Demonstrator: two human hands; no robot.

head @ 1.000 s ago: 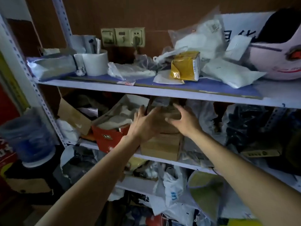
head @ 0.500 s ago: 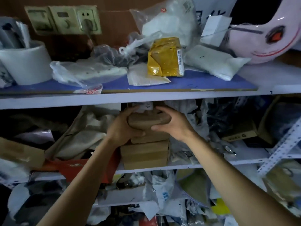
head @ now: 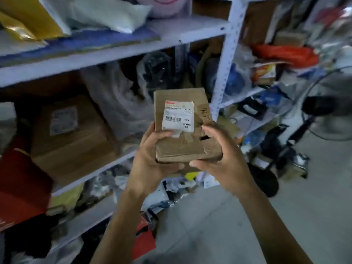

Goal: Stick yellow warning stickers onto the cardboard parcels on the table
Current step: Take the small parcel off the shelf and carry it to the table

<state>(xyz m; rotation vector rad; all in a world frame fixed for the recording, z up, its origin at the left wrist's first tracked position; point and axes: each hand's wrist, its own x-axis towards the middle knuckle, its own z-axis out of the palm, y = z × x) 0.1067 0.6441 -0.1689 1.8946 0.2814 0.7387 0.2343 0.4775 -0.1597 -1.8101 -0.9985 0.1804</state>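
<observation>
A small brown cardboard parcel [head: 182,149] with a white shipping label [head: 178,117] on top is held in front of the shelving, clear of the shelf. My left hand [head: 152,159] grips its left side and underside, thumb on the label's lower edge. On the right side and front corner sits my right hand [head: 221,155], also gripping it. The parcel's tape is wrinkled and torn near my right fingers. No yellow sticker is visible.
A white metal shelving unit [head: 222,77] crammed with bags and boxes fills the left and back. A larger cardboard box [head: 72,134] stays on the middle shelf beside a red box [head: 21,180]. A fan [head: 327,105] stands at right. Grey floor [head: 219,235] lies below.
Both hands took hold of the top parcel on the stack and pulled it off the shelf toward me. The view has swung right and down.
</observation>
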